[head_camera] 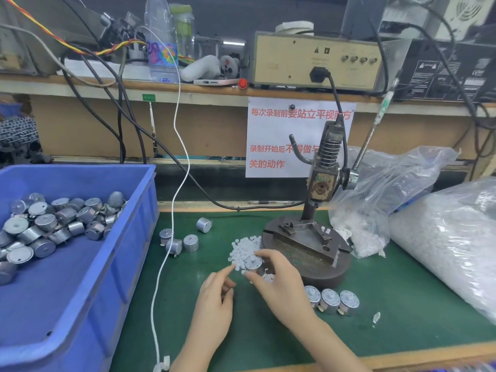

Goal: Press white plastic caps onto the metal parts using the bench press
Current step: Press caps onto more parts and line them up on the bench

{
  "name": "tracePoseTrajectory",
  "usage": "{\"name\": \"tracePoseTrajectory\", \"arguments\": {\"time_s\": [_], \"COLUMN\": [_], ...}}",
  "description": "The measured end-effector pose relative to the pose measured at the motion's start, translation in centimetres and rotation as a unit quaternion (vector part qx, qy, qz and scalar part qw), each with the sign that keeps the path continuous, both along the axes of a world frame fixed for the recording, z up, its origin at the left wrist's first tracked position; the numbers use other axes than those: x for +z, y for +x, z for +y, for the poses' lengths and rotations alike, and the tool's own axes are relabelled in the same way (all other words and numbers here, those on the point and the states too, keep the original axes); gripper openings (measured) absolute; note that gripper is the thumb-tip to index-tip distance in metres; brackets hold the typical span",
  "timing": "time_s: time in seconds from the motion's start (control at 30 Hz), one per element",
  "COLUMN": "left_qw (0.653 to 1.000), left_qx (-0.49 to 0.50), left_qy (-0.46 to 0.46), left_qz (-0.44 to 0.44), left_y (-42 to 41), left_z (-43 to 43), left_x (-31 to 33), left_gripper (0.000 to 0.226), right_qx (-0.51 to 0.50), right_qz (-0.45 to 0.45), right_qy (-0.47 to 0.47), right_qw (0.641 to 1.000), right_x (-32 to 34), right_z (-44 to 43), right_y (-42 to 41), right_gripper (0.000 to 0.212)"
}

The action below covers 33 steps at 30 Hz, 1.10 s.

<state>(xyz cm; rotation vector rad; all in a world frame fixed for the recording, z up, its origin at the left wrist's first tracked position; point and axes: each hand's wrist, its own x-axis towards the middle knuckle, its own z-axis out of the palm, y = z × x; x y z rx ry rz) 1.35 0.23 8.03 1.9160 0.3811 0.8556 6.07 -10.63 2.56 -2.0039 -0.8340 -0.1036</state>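
Here, a blue plastic bin [112,264] fills the nine o'clock side of the counter [402,312], with a heap of round metal motor cans [53,226] piled toward its far end. At three o'clock lies a big clear plastic bag [456,251] packed with white plastic caps. A second, slacker bag [375,210] slumps at about two o'clock, touching the bench press [320,183], with caps settled in its bottom. The press stands upright on a round dark base [319,267] at about one o'clock from the hands, with a few caps lying on its fixture plate.

A loose pile of white caps [245,245] lies on the green mat just beside the base, at its nine o'clock. The right hand [281,283] pinches one metal part [253,262] between thumb and fingers, held over the near edge of that pile with the shaft end up. The left hand [214,299] is close at its eight o'clock, apart from it, forefinger stretched to the pile's edge and the other fingers curled under. Whether it holds a cap cannot be told.

Three more metal parts [330,300] stand in a row at four o'clock from the right hand, and four [182,240] lie scattered at ten o'clock.
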Motion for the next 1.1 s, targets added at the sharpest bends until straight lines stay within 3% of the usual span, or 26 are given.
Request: {"name": "tracePoseTrajectory", "arguments": {"time_s": [0.03, 0.07, 0.13, 0.43, 0.83, 0.97, 1.1], "left_qw": [0.997, 0.994, 0.994, 0.994, 0.994, 0.994, 0.994], "left_qx": [-0.005, -0.040, -0.013, -0.017, -0.014, -0.012, -0.010], "left_qy": [0.012, 0.007, 0.036, 0.029, 0.023, 0.018, 0.019], "left_qz": [0.074, 0.097, 0.101, 0.101, 0.104, 0.104, 0.107], "left_y": [-2.2, -3.6, -4.5, -3.9, -4.0, -4.1, -4.1], "left_z": [-1.3, 0.4, 0.0, 0.3, 0.1, 0.0, 0.0], "left_x": [-4.5, -8.1, -9.5, -8.9, -8.5, -8.4, -8.5], "left_gripper": [0.050, 0.049, 0.048, 0.034, 0.029, 0.026, 0.027], "right_qx": [-0.009, -0.024, -0.072, -0.197, -0.208, -0.129, -0.136], "right_qz": [-0.004, -0.013, -0.027, -0.122, -0.072, 0.074, 0.190], "right_qy": [-0.011, -0.021, -0.035, -0.145, -0.206, -0.075, 0.144], "right_qw": [1.000, 0.999, 0.996, 0.962, 0.953, 0.986, 0.962], "right_x": [0.6, 1.1, 2.0, 2.3, 3.1, 3.8, 6.3], "right_z": [-0.4, -1.0, -2.2, -4.9, -4.1, -4.1, -5.2], "right_y": [0.7, 1.5, 3.4, 10.2, 11.0, 11.0, 11.9], "right_gripper": [0.033, 0.034, 0.037, 0.036, 0.049, 0.063, 0.070]}}
